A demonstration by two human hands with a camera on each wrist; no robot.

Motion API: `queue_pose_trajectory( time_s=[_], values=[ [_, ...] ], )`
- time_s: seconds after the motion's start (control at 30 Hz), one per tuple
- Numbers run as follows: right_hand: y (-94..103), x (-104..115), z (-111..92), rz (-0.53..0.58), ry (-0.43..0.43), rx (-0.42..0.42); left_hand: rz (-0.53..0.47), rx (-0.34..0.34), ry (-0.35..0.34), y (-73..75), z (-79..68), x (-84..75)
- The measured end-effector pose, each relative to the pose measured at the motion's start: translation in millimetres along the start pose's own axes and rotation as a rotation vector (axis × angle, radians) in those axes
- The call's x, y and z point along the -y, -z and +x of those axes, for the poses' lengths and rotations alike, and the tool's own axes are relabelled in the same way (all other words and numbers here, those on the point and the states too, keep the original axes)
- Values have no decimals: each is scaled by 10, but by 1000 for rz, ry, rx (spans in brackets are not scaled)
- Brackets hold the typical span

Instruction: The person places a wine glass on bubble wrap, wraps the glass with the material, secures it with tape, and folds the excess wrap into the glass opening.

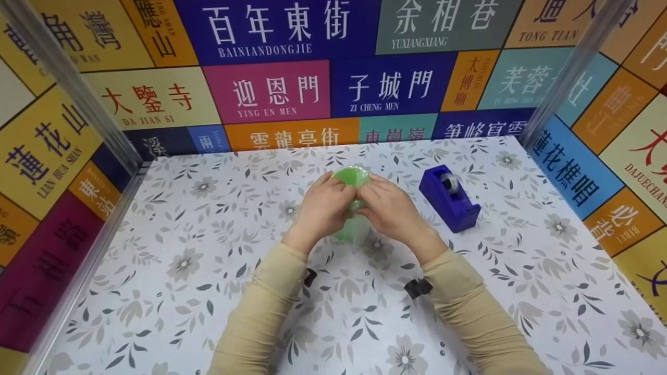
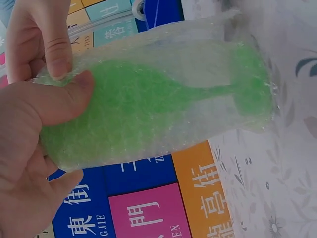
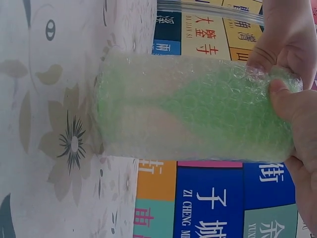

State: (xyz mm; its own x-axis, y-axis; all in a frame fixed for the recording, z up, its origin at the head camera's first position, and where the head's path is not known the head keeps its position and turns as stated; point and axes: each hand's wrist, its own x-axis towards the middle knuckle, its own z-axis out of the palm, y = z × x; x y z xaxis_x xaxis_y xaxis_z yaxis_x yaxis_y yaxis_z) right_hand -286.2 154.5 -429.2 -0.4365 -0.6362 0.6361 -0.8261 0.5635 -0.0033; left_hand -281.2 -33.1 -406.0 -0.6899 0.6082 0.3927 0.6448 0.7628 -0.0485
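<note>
A green stemmed goblet (image 2: 133, 104) stands upright on the table, wrapped in a sleeve of clear bubble wrap (image 3: 143, 141). Its bowl, stem and foot show through the wrap. My left hand (image 1: 324, 204) grips the upper end of the wrapped goblet from the left, thumb on the near side in the left wrist view. From the other side my right hand (image 1: 392, 211) holds the same upper end, its thumb pressing on the wrap near the rim. Both thumbs come close together there. The far fingertips are partly hidden behind the goblet.
To the right of my hands a blue tape dispenser (image 1: 449, 199) with a roll of clear tape stands on the table. The white table (image 1: 182, 307) has a floral cover. Panels with printed signs (image 1: 266, 91) enclose its back and sides.
</note>
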Motion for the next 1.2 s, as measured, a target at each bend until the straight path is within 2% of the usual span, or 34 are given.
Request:
queue_pose_trajectory(
  time_s=[0.23,0.43,0.7,0.93,1.07,1.2],
  values=[
    [-16,17,15,17,15,-6,-65,115,37,51,36,12],
    [-28,10,0,75,16,-10,-101,129,47,60,37,0],
    [-22,21,13,79,10,-18,-106,34,3,11,-2,47],
    [-4,38,23,73,0,-24,-187,-123,-54,-76,-85,112],
    [23,61,42,53,-11,-26,-246,-196,-57,-94,-133,116],
    [52,66,57,49,-10,-45,-283,-216,-42,-71,-172,111]
  ],
)
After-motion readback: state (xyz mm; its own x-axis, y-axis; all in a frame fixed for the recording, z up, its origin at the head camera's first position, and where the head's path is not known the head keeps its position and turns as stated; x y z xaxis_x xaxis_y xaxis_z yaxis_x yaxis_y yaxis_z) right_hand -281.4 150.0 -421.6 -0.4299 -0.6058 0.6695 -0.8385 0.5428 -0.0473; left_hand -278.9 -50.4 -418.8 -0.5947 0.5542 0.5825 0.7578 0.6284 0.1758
